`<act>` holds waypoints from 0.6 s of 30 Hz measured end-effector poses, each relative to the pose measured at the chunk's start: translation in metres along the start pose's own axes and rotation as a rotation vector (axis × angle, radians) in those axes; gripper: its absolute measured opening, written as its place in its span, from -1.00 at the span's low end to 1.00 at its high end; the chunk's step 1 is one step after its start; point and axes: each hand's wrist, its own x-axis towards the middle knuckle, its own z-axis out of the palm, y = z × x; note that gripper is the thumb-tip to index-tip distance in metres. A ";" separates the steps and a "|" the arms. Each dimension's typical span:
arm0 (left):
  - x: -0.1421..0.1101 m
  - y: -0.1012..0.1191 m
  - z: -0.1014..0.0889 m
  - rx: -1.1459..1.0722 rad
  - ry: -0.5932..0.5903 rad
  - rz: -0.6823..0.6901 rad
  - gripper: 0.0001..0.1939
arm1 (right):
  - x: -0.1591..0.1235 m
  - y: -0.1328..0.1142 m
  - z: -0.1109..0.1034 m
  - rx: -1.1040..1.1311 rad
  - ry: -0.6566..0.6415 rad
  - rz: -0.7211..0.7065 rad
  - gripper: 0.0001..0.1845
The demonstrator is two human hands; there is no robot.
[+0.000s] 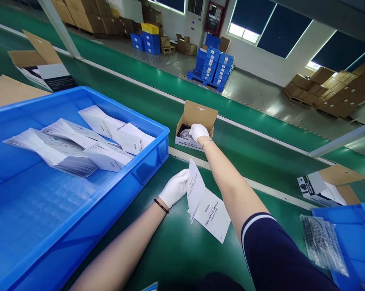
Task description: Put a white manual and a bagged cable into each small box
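My left hand [174, 188], in a white glove, grips the edge of a white booklet [196, 186], which stands tilted up. Under and beside it, a second white booklet [211, 214] printed "Minute Stream 1000" lies on the green surface. My right hand [198, 132], also gloved, reaches into an open carton [200, 113] with its lid folded back. Its fingers are curled beside a clear-wrapped item [186, 133] inside; whether they pinch anything is hidden.
At left stands a large blue bin [124, 190] with several stacks of booklets [67, 149]. Open cartons stand at the far left [45, 68] and right [324, 188] on the green conveyor [249, 145]. Bubble-wrap bags [321, 242] lie over a blue bin [355, 230] at right.
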 end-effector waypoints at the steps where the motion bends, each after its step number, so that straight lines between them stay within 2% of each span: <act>1: 0.000 0.000 0.001 -0.004 0.009 -0.009 -0.76 | -0.005 0.001 0.002 0.007 -0.001 0.005 -0.63; 4: 0.000 -0.001 0.006 -0.015 0.059 -0.012 -0.70 | -0.028 0.001 0.011 0.044 -0.003 0.005 -0.48; 7: 0.001 -0.001 0.009 0.030 0.157 0.071 -0.60 | -0.054 0.004 0.019 0.102 -0.015 -0.002 -0.28; 10: 0.003 0.000 0.006 0.137 0.281 0.219 -0.47 | -0.079 0.017 0.007 0.194 0.029 -0.070 -0.32; 12: 0.005 0.002 0.003 0.207 0.365 0.292 -0.37 | -0.103 0.026 -0.009 0.266 0.110 -0.143 -0.42; 14: 0.007 0.002 0.001 0.258 0.452 0.318 -0.31 | -0.137 0.029 -0.018 0.263 0.215 -0.232 -0.43; 16: 0.008 0.002 0.002 0.292 0.511 0.320 -0.31 | -0.177 0.021 -0.012 0.134 0.265 -0.391 -0.41; 18: 0.007 0.001 0.006 0.287 0.479 0.301 -0.34 | -0.212 0.007 0.007 -0.084 0.206 -0.552 -0.36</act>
